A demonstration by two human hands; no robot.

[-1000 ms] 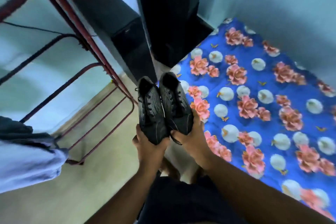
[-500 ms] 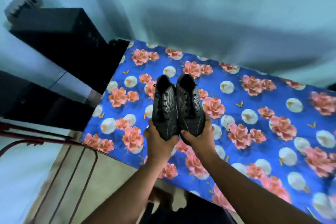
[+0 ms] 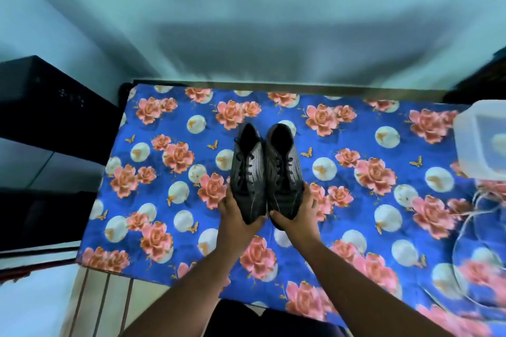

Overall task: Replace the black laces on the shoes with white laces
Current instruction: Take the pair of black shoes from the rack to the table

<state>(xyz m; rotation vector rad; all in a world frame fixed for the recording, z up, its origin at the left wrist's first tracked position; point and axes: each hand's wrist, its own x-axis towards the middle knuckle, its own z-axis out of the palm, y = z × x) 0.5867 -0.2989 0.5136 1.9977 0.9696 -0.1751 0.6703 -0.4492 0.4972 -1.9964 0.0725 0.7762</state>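
Note:
Two black striped shoes with black laces are held side by side, toes toward me, over a blue floral cloth [image 3: 356,128]. My left hand [image 3: 235,215] grips the toe of the left shoe [image 3: 247,172]. The right shoe [image 3: 282,169] has its toe gripped by my right hand [image 3: 297,217]. White laces [image 3: 476,216] lie loose on the cloth at the far right, partly blurred.
A translucent plastic container [image 3: 482,145] stands at the right edge of the cloth. Black speaker boxes [image 3: 52,107] stand to the left. A pale wall [image 3: 246,22] rises behind the cloth. A metal rack's bars [image 3: 104,304] show at the lower left.
My view and both hands have swung right from the speakers and rack to face the floral cloth squarely. The shoes stay held in both hands, now over the cloth's middle.

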